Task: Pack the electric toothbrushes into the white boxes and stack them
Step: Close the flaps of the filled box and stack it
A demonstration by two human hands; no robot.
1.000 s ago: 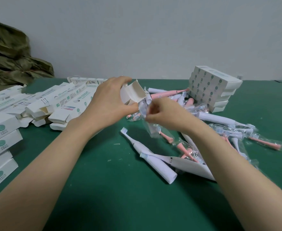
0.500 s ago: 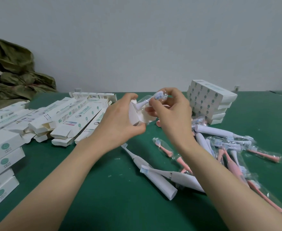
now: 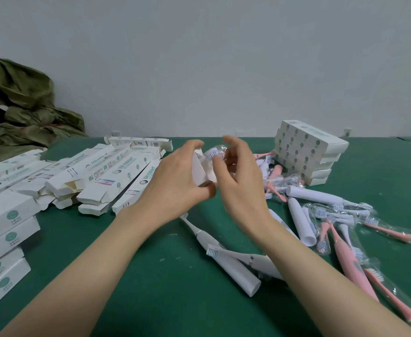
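My left hand [image 3: 175, 186] grips a small white box [image 3: 198, 171] at its open end, above the green table [image 3: 151, 300]. A white brush head in clear wrap [image 3: 211, 153] sticks out of the box's top. My right hand [image 3: 241, 186] is beside it with its fingers loosely spread and its thumb by the wrap. Two white electric toothbrushes [image 3: 226, 261] lie crossed on the table below my hands. Pink and white wrapped toothbrushes [image 3: 345, 251] are strewn to the right. A stack of closed white boxes [image 3: 306, 152] stands at the back right.
Unfilled long white boxes [image 3: 116, 171] lie in a row at the left. More closed boxes [image 3: 2, 229] are stacked at the near left edge. A bundle of olive green cloth [image 3: 17, 105] sits at the far left against the grey wall.
My right hand has let go of its pinch on the wrapped brush head and its fingers have spread. The brush head sits lower in the box.
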